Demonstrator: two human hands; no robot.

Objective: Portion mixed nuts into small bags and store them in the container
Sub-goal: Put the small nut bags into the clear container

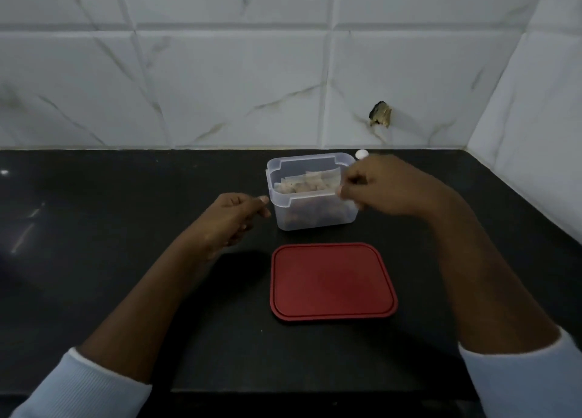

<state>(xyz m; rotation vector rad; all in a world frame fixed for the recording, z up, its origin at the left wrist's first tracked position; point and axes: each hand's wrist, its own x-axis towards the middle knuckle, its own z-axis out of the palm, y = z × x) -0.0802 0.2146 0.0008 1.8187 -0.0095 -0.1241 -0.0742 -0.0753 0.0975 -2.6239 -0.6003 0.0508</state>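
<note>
The right hand is being smeared by motion blur, and the right rim of the container is being covered by it. Whether a small bag is being pinched cannot be told. Behind this hand, a white round thing, too small to name, is being partly hidden. The left sleeve and right sleeve are being cut off at the frame's lower edge.

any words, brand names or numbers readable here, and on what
No text can be read in this view.
lid: plain red, no lettering shows.
container: clear plastic, no label or mark shows.
bags: no print shows, though they are too blurred to be sure.
wall tiles: only grey veins, no writing.
</note>
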